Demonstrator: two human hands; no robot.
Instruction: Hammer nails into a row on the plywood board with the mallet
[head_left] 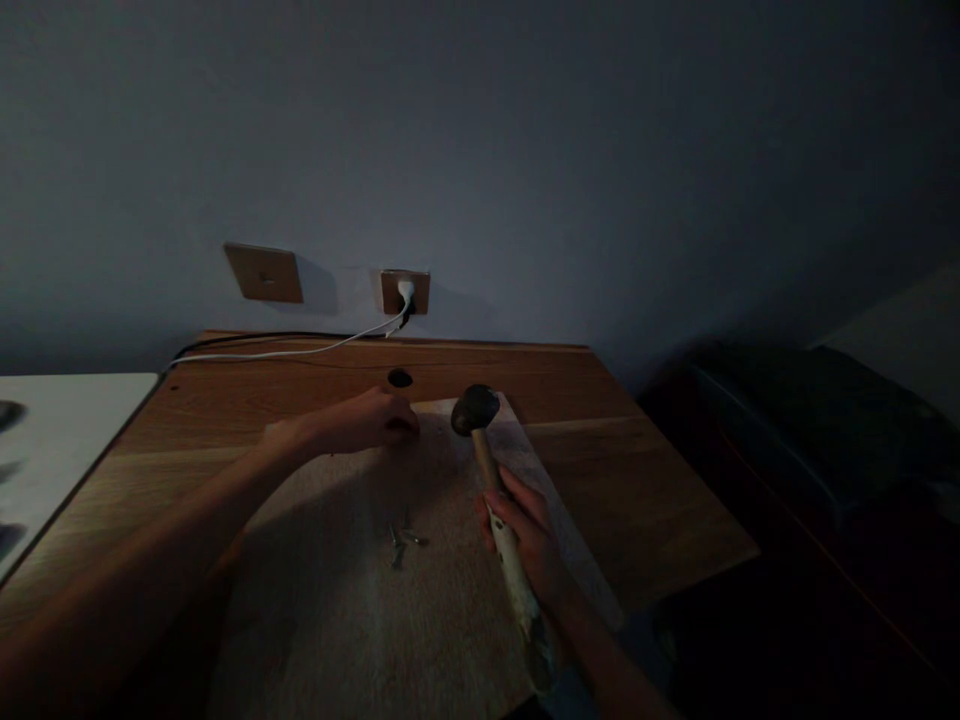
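Observation:
My right hand (pixel 521 520) is wrapped round the handle of a mallet (pixel 475 410) with a dark, rounded head and a worn, pale wooden handle. Its head is over the far right part of a pale wooden board (pixel 322 600). Close to the board's far edge, my left hand (pixel 375 418) is closed with its fingertips pinched downward. What they hold, if anything, is hidden in shadow. Several small metal screws or nails (pixel 397 545) lie loose in a small group near the middle of the board, between my two forearms.
The board lies on a brown wooden table (pixel 652 500) against a grey wall. A round hole (pixel 400 378) is near the table's back. White and black cables (pixel 300 352) run to a wall socket (pixel 420 292). A white surface (pixel 82 420) adjoins on the left.

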